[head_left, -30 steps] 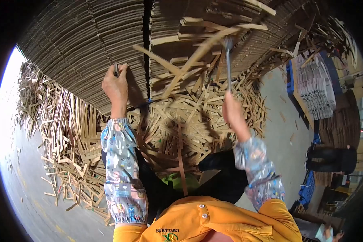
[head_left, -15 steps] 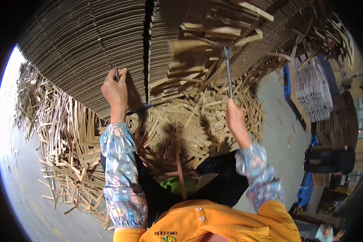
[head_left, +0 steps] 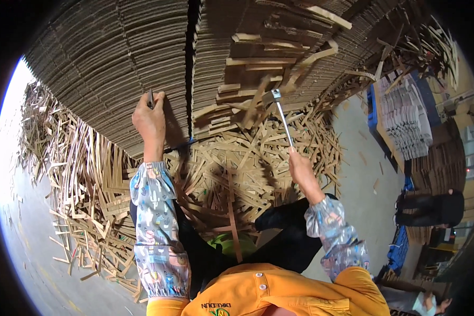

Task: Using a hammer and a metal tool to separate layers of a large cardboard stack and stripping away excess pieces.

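In front of me stands a tall stack of brown corrugated cardboard sheets [head_left: 95, 63], split by a dark vertical gap. My left hand [head_left: 149, 125] is closed by the left part of the stack, pinching a small dark metal tool [head_left: 151, 99] whose exact kind I cannot make out. Fingers wrapped round the grip, my right hand [head_left: 304, 171] holds a hammer [head_left: 282, 118] with a slim silver shaft and a small metal head. That head is close to loose cardboard strips [head_left: 258, 100] hanging from the stack's right part.
Cardboard offcuts [head_left: 237, 158] pile up below the stack, and more strips [head_left: 89, 179] spread over the floor at left. White stacked sheets [head_left: 405, 118] lie on a blue pallet [head_left: 374, 108] at right. A person in dark clothes [head_left: 432, 209] is farther right.
My right hand has moved down and slightly left, bringing the hammer head away from the stack. Some cardboard strips have shifted and dropped. The left hand has stayed almost still.
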A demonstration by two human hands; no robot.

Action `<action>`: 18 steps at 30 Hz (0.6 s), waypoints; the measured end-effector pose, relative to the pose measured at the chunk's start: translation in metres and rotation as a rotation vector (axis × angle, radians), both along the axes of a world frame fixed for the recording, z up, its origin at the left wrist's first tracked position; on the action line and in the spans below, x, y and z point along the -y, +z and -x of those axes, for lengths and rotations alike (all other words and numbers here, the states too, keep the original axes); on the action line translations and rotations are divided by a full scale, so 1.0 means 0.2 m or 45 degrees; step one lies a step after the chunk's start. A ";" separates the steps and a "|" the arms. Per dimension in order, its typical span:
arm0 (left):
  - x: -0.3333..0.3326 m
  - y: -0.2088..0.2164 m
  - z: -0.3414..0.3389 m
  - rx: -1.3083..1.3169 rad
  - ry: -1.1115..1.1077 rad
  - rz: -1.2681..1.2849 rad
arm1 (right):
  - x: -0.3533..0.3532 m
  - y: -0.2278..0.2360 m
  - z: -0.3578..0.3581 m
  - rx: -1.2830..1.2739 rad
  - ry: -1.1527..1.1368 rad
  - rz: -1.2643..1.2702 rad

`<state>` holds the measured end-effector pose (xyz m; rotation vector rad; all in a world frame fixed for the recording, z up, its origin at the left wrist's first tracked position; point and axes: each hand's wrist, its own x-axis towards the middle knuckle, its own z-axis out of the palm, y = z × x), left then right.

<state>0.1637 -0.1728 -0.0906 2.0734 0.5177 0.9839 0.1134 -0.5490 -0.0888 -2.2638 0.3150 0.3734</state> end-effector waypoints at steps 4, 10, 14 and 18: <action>-0.03 0.01 0.04 0.032 -0.011 0.010 | -0.16 0.33 0.05 0.501 -0.141 -0.601; -0.02 -0.01 0.00 0.066 -0.014 -0.033 | -0.12 0.26 -0.25 0.702 -0.078 -0.550; -0.02 -0.02 0.03 0.026 -0.017 -0.008 | -0.05 0.10 0.05 -0.011 -0.061 -0.252; -0.05 0.02 0.06 0.078 -0.022 -0.049 | -0.16 0.41 0.03 0.543 -0.126 -0.654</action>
